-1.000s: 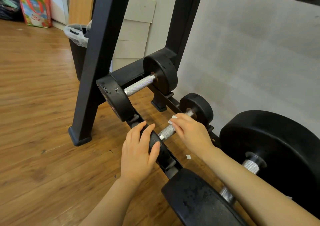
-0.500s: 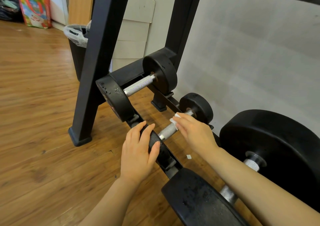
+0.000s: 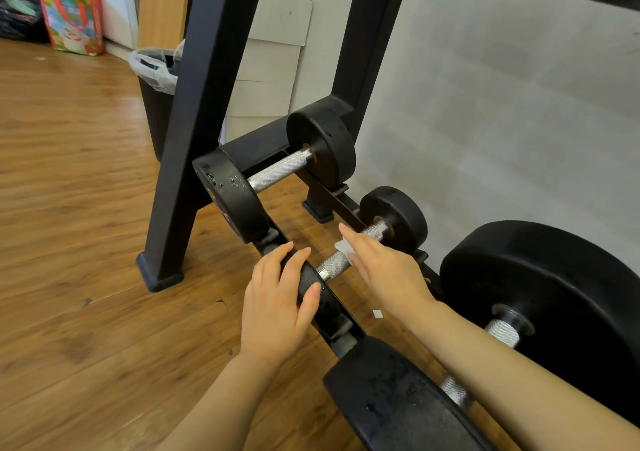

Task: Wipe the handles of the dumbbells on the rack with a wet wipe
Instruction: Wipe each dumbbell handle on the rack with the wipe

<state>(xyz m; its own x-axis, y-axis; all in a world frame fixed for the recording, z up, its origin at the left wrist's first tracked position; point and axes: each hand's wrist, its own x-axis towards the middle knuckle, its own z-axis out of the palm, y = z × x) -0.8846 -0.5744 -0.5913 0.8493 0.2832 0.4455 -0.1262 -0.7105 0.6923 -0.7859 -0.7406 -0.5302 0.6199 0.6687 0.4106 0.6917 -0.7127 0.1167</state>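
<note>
- Left of the left hand (image 3: 277,308) lies open wooden floor (image 3: 76,242); farther off stand a lined bin (image 3: 157,80) and a coloured bag (image 3: 74,21).
- The left hand's fingers curl over the near plate (image 3: 313,286) of the small dumbbell (image 3: 394,218), gripping its rim.
- Beyond those fingertips, the rack's upright (image 3: 194,139) and a second dumbbell (image 3: 277,173) close in.
- The right hand (image 3: 388,270) lays nearly straight fingers on the small dumbbell's handle (image 3: 336,263), pressing the wet wipe (image 3: 344,246) under them; most of the wipe is hidden.
- Right of that hand, a large dumbbell (image 3: 540,298) crowds in, its handle partly hidden by the forearm.
</note>
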